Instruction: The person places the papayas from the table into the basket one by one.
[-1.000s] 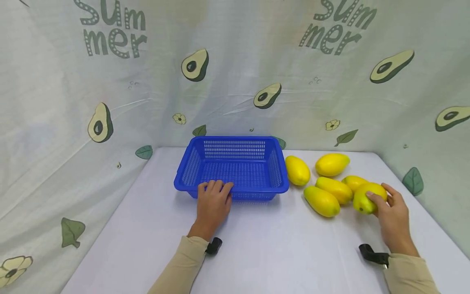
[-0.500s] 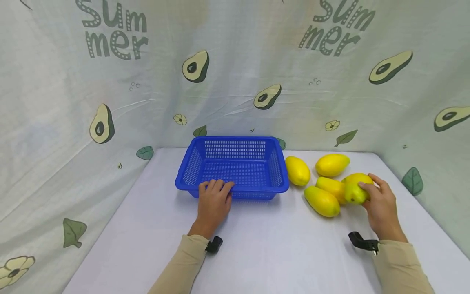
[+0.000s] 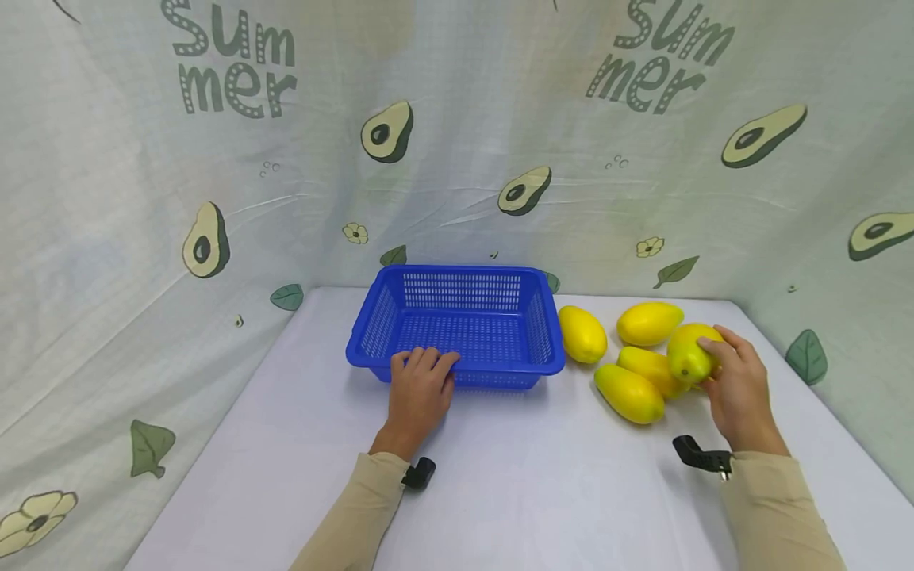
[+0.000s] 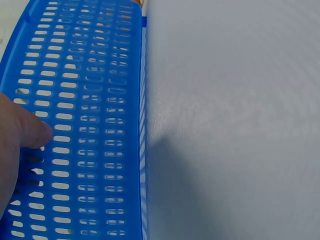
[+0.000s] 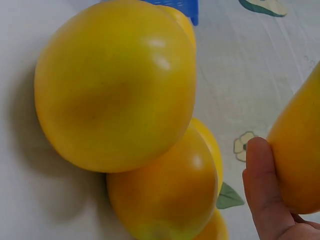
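Observation:
My left hand (image 3: 420, 396) holds the near rim of a blue plastic basket (image 3: 457, 368), fingers hooked over the edge. In the left wrist view, the thumb (image 4: 37, 134) lies against the basket's slotted outer wall (image 4: 62, 127). Over on the right, my right hand (image 3: 739, 388) grips a yellow-green mango (image 3: 693, 354), thumb on the near side. This mango overlaps another mango (image 3: 648, 369) lying behind it. In the right wrist view the held mango (image 5: 302, 150) shows at the right edge, with a finger (image 5: 261, 170) along it.
Several more mangoes lie between basket and right hand: one mango (image 3: 628, 394) in front, one mango (image 3: 650, 323) at the back, and one mango (image 3: 582, 335) beside the basket's right wall. A printed cloth (image 3: 457, 143) hangs behind the white table (image 3: 543, 492).
My right hand has carried the mango leftward and farther back, over the neighbouring mangoes. The left hand stays on the basket rim.

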`<state>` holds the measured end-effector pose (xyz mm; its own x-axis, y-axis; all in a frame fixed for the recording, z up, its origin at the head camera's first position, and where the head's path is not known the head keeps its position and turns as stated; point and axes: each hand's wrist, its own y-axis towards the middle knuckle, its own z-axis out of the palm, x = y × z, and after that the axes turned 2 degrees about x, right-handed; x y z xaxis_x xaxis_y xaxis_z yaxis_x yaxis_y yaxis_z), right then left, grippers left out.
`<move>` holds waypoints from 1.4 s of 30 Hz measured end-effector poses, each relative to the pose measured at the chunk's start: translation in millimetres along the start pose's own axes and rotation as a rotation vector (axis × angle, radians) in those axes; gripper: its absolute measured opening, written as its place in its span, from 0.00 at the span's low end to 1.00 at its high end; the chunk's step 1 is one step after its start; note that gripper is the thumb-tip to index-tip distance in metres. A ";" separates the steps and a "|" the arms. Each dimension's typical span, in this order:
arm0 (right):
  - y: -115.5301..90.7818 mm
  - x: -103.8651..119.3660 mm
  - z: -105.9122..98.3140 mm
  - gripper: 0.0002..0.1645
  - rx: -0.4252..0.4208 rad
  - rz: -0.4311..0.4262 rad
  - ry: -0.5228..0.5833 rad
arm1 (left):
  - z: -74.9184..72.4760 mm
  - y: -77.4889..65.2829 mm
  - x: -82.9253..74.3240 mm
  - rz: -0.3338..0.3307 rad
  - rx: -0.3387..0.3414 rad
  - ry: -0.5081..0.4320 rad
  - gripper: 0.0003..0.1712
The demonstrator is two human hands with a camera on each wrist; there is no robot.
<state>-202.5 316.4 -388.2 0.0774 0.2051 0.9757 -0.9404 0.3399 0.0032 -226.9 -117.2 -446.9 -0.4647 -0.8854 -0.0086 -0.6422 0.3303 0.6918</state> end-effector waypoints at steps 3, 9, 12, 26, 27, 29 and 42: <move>1.6 2.0 4.9 0.40 0.011 0.005 -0.013 | 0.3 -0.4 0.4 0.000 0.002 -0.001 0.15; 5.7 7.1 13.0 0.41 0.045 0.015 -0.033 | 1.4 -0.9 1.0 -0.001 0.009 0.000 0.15; 8.4 9.4 17.8 0.39 0.071 0.028 -0.039 | 1.5 -0.7 1.2 -0.001 0.001 -0.005 0.15; 18.9 19.3 40.6 0.37 0.167 0.041 -0.060 | -1.7 0.4 0.0 0.001 0.006 -0.016 0.15; 19.7 20.6 42.2 0.35 0.178 0.042 -0.054 | -1.5 0.5 0.2 0.003 0.001 -0.017 0.15; 20.7 22.4 44.7 0.34 0.199 0.041 -0.047 | -0.2 -0.1 0.2 0.005 -0.006 -0.018 0.15; 27.7 31.7 76.3 0.44 0.282 0.063 -0.082 | 2.3 -1.7 4.1 -0.001 0.001 -0.018 0.16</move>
<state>-251.3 262.3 -340.4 -0.0004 0.1388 0.9903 -0.9983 0.0581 -0.0086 -229.2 -120.7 -449.7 -0.4750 -0.8797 -0.0223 -0.6434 0.3299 0.6908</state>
